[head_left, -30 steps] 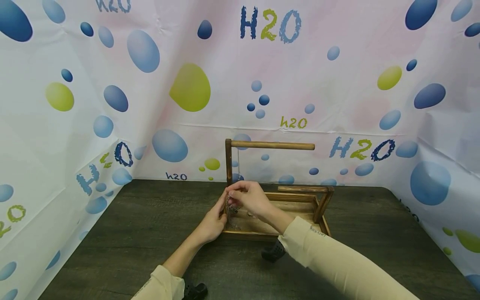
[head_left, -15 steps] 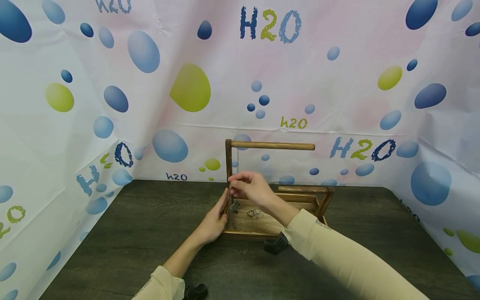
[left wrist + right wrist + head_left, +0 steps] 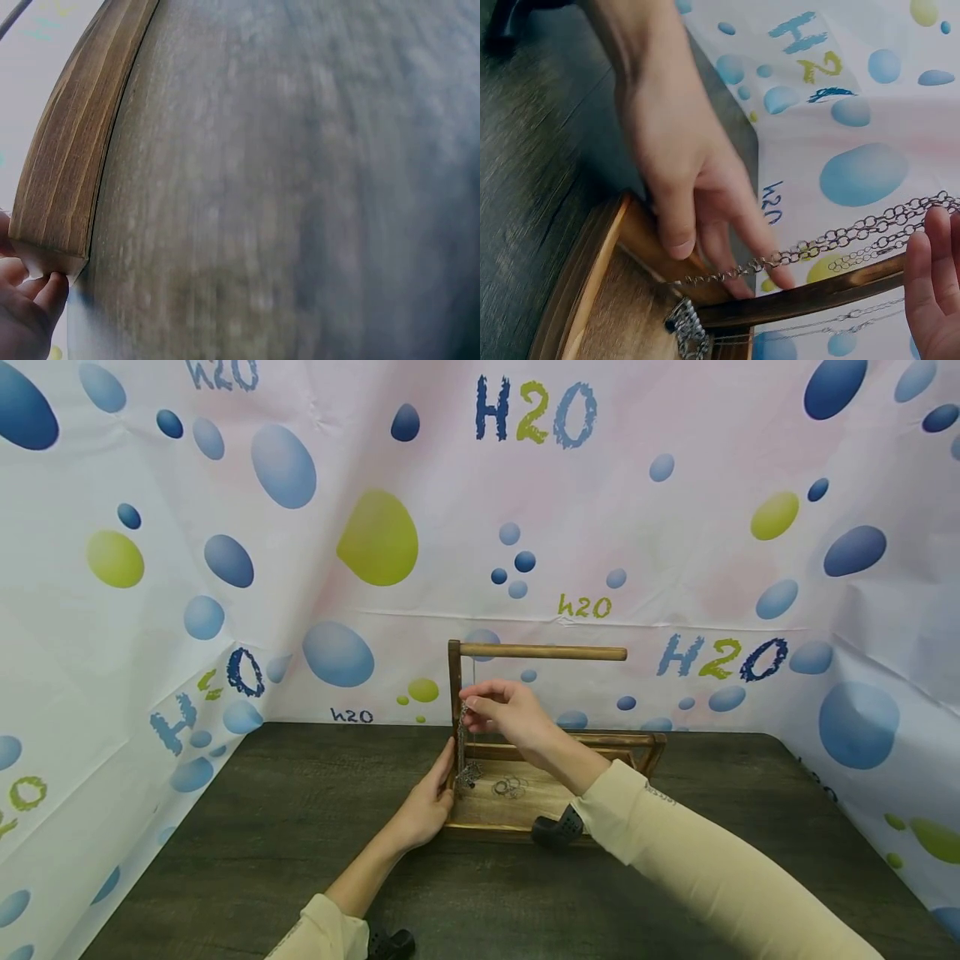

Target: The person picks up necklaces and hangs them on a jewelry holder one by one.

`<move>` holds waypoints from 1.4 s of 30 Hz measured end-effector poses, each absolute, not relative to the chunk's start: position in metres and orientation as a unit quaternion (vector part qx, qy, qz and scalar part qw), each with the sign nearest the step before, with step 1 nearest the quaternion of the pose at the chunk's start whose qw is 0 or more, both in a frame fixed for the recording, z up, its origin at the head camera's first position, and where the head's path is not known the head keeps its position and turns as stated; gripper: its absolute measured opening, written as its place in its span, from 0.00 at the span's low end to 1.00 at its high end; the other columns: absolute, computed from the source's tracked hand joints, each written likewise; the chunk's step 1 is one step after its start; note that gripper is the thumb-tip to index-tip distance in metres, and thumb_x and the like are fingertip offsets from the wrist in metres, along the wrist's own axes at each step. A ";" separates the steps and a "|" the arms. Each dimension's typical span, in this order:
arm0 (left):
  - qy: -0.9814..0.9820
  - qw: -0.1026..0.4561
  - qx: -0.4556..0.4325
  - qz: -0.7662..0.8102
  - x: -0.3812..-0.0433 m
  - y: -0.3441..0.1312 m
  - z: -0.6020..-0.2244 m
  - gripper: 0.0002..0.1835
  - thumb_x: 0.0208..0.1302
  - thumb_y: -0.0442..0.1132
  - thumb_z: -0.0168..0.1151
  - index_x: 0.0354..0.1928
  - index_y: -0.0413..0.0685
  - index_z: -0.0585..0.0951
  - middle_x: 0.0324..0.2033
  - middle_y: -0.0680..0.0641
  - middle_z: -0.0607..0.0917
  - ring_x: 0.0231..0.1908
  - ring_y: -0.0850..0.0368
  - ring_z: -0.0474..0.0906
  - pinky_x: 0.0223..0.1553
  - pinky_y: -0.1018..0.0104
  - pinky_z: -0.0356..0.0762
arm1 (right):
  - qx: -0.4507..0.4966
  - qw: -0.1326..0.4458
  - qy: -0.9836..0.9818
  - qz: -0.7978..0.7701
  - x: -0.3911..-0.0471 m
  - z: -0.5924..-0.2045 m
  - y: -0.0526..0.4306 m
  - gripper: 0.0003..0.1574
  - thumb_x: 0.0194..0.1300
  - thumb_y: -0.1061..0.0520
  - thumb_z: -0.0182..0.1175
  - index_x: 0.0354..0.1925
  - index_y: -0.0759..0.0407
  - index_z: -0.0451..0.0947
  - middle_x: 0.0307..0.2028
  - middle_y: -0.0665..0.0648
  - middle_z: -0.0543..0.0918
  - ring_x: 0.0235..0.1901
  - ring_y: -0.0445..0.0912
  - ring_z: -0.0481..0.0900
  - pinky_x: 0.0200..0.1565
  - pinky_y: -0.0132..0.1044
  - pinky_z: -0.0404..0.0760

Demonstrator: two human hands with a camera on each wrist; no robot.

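My right hand [image 3: 517,714] pinches a silver chain necklace [image 3: 810,250] beside the left post. In the right wrist view the chain runs in doubled strands from the fingertips [image 3: 922,262] down towards the tray. A bunched chain with a dark bead [image 3: 468,775] rests in the tray's left end. My left hand [image 3: 423,806] grips the left side of the wooden jewelry stand [image 3: 480,827], thumb on one face and fingers on the other. From the stand's upper bar [image 3: 543,652] hangs a thin fine chain [image 3: 474,673], partly hidden behind my right hand.
More silvery loops, ring-like, lie in the tray's middle [image 3: 510,787]. A lower wooden bar [image 3: 615,739] stands on the right side. Black wrist-camera mounts show under both sleeves. Behind the dark wood-grain table [image 3: 315,793] hangs a printed white backdrop [image 3: 652,543].
My right hand has risen along the post, drawing the chain up with it and uncovering the silvery loops in the tray. My left hand has stayed in place.
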State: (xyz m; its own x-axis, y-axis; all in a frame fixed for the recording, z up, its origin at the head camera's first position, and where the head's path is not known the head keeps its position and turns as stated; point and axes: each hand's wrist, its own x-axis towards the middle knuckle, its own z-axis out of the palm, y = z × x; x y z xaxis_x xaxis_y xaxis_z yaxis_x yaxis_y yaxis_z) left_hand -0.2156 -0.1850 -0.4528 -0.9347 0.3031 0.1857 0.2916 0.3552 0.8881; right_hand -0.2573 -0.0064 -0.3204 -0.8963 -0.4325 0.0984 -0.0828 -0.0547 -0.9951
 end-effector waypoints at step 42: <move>0.831 0.011 0.167 0.531 -0.215 -0.185 -0.457 0.44 0.69 0.19 0.41 0.81 0.52 0.39 0.78 0.37 0.46 0.73 0.41 0.56 0.25 0.65 0.68 | -0.159 0.057 0.585 -0.793 -0.260 -0.285 0.004 0.07 0.73 0.68 0.55 0.48 0.65 0.76 0.36 0.53 0.80 0.32 0.44 0.79 0.38 0.36 0.82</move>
